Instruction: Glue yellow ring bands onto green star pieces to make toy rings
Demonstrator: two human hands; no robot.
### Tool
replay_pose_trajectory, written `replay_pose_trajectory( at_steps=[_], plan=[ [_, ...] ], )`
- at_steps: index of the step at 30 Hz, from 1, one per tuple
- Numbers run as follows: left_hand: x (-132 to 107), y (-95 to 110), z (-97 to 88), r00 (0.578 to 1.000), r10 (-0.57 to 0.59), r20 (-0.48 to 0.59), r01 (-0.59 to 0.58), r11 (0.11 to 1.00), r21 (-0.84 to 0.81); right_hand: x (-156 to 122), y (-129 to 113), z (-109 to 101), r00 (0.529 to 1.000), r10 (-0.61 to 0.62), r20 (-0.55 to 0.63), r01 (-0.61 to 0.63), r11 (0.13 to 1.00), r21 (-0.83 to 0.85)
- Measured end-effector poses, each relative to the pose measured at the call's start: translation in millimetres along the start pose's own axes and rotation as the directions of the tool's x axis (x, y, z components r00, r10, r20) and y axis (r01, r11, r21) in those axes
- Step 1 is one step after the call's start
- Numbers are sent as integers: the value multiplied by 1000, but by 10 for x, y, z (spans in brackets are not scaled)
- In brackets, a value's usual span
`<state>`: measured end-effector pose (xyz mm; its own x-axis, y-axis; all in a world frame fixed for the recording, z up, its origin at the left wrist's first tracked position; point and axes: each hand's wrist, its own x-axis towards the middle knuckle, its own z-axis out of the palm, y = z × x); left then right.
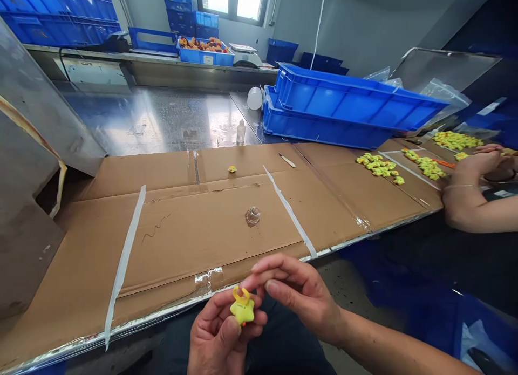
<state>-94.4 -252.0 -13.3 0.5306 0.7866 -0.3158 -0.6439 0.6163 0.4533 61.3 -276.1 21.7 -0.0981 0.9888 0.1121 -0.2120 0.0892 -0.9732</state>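
Note:
My left hand (218,334) is closed around a small yellow star-shaped toy (242,309) with a yellow ring on top, held over my lap just below the table's front edge. My right hand (295,294) reaches in from the right, its fingertips pinched together at the toy's ring. On the cardboard (182,240) in front of me lies a small clear round cap (252,216), and farther back a single tiny yellow piece (232,169).
Two stacked blue bins (343,105) stand at the back right. Piles of yellow-green toys (380,165) lie on the cardboard to the right, where a co-worker's arm (477,197) rests. A small bottle (240,132) and a thin stick (287,160) sit behind.

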Motion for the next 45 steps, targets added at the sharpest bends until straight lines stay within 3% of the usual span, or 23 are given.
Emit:
replay_pose_trajectory(
  at_steps=[3,7,9,12,16,19,21,23,25,28,32,37,39,41,45],
  plan=[
    [1,-38,-129,990,-59,126,73,992,-105,20,-4,86,993,62,-96,-61,998,15],
    [22,-124,-289,923,-35,383,119,973,-197,1,-33,138,992,69,-101,-77,994,-71],
    [37,-156,-325,894,-10,448,117,970,-213,-13,-43,138,993,72,-95,-80,993,-81],
    [50,-170,-329,883,-13,468,135,965,-226,-18,-44,132,994,76,-81,-80,995,-59],
    [29,-148,-288,918,-61,391,155,964,-215,-21,-45,135,996,52,-77,-60,993,-101],
    [-16,-126,-212,972,-58,227,95,983,-156,-48,-43,131,995,-66,-75,41,954,-297],
    [-45,-116,-143,997,-11,76,18,996,-92,-73,-32,122,979,-199,-50,154,873,-463],
    [-58,-115,-93,996,62,-66,-64,998,-24,-94,-12,114,958,-286,-22,223,792,-568],
    [-48,-120,-94,978,134,-160,-130,991,31,-104,9,109,954,-300,-16,231,766,-600],
    [-5,-131,-195,974,196,-113,-188,979,80,-106,25,109,943,-334,-2,261,742,-617],
    [23,-131,-297,967,255,4,-253,956,146,-98,-2,113,895,-437,92,383,644,-663],
    [-41,-116,-124,936,325,-137,-290,930,225,-79,-28,85,878,-452,155,417,566,-712],
    [-69,-110,-45,925,325,-197,-278,932,232,-71,-11,65,880,-454,138,415,596,-687],
    [-86,-102,-2,924,313,-218,-265,938,221,-65,12,49,906,-412,94,376,685,-624],
    [-93,-91,-14,954,226,-198,-191,965,180,-56,42,39,958,-282,56,276,847,-454]
  ],
)
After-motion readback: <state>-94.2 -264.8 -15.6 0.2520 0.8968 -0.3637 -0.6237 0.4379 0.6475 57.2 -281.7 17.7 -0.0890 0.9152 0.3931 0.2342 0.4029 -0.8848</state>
